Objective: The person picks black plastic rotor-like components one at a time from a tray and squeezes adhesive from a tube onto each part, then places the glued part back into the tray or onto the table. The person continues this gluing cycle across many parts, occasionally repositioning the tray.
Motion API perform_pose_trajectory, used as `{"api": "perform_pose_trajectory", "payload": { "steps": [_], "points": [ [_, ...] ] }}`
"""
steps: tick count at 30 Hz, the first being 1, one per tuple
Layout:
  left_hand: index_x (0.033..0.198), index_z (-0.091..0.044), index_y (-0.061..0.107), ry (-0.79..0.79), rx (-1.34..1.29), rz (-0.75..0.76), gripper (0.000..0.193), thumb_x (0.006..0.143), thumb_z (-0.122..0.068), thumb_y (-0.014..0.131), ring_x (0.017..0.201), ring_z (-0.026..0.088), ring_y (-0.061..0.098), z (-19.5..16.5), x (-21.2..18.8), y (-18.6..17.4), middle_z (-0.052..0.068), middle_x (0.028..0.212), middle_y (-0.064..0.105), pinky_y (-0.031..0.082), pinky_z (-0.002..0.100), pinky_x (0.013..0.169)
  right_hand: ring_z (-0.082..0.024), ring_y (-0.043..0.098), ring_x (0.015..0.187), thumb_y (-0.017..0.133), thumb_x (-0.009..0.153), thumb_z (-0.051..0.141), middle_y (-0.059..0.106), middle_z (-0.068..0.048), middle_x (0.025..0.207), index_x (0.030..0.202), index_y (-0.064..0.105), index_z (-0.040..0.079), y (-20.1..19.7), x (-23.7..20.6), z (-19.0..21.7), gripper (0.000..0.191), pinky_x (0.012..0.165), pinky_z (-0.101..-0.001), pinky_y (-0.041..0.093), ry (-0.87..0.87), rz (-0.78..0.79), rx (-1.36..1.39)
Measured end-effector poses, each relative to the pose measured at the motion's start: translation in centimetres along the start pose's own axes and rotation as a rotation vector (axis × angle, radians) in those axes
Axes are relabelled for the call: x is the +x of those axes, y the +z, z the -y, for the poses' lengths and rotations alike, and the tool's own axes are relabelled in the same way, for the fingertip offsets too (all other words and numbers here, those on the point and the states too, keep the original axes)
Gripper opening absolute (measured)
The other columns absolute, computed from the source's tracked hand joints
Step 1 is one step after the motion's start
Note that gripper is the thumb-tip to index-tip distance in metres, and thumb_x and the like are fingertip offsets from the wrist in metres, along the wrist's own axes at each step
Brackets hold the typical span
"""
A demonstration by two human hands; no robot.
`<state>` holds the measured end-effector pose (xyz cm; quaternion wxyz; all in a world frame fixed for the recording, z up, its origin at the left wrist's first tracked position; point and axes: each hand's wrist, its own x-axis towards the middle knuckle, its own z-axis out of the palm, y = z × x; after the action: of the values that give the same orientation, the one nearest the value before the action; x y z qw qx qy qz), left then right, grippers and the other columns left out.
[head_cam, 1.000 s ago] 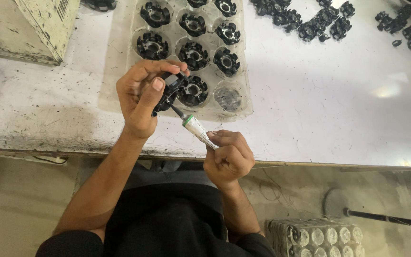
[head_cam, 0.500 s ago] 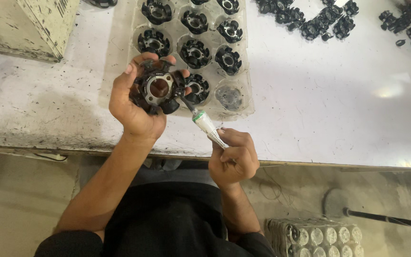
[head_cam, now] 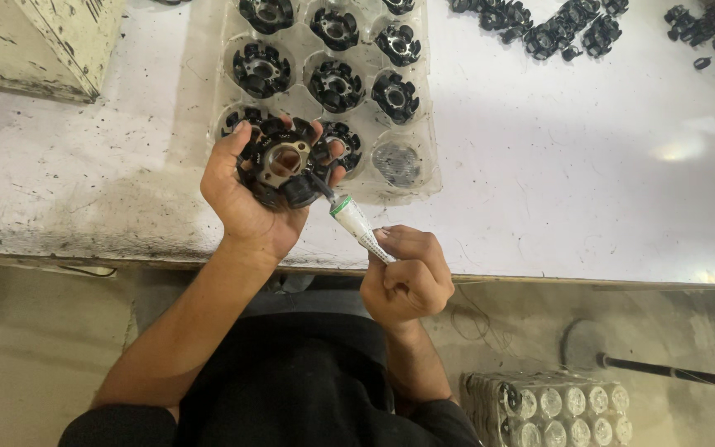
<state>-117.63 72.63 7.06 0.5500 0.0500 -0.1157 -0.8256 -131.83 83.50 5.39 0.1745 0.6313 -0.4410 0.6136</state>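
Above the white bench's (head_cam: 539, 207) edge, my left hand (head_cam: 246, 194) cups a black stator ring (head_cam: 281, 163) by its rim. My right hand (head_cam: 405, 277) clenches a small tube (head_cam: 356, 225), nozzle touching the ring. It looks stiff and weighty, best gripped by its outer poles.

A small workshop, assembly-bench type. Evidence: scuffed, speckled white worktable (head_cam: 556, 190) w/ a clear plastic tray (head_cam: 411, 178) of black ring-shaped machine parts at 12 o'clock, loose black parts (head_cam: 568, 25) heaped at 1 o'clock, a chipped cream metal box (head_cam: 51, 41) at 10 o'clock (paint flaking), and stacked empty trays (head_cam: 552, 410) on bare concrete floor at 5 o'clock.
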Motion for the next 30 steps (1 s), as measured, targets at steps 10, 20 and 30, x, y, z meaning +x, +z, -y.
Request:
{"api": "perform_pose_trajectory", "payload": {
  "steps": [10,20,30],
  "points": [
    [0.109,-0.003,0.064,-0.052,-0.039,-0.003,0.040,0.095,-0.040,0.058,0.108,0.043,0.067,0.1,0.4,-0.5,0.020,0.113,0.066,0.058,0.054,0.088,-0.022,0.071,0.078,0.078,0.073,-0.018,0.071,-0.013,0.092,0.065,0.040,0.007,-0.2,-0.3,-0.3,0.047,0.067,-0.0320,0.061,0.021,0.015,0.027],
    [0.108,-0.002,0.064,-0.057,-0.005,-0.045,0.045,0.094,-0.044,0.055,0.108,0.044,0.069,0.6,1.7,-1.7,0.020,0.113,0.068,0.058,0.056,0.085,-0.017,0.070,0.072,0.086,0.072,-0.012,0.074,-0.013,0.088,0.066,0.047,0.006,-1.8,0.0,-0.4,0.043,0.055,-0.0259,0.049,0.120,0.116,-0.087],
    [0.113,-0.002,0.055,-0.155,0.499,0.062,0.040,0.095,-0.038,0.057,0.076,0.028,0.076,8.3,13.2,-4.6,0.018,0.094,0.071,0.064,0.041,0.058,-0.014,0.067,0.080,0.086,0.086,-0.007,0.071,-0.015,0.096,0.078,0.044,0.006,-6.3,-0.9,-1.8,0.045,0.066,-0.0228,0.051,0.359,-0.073,-0.037]
  ]
}}
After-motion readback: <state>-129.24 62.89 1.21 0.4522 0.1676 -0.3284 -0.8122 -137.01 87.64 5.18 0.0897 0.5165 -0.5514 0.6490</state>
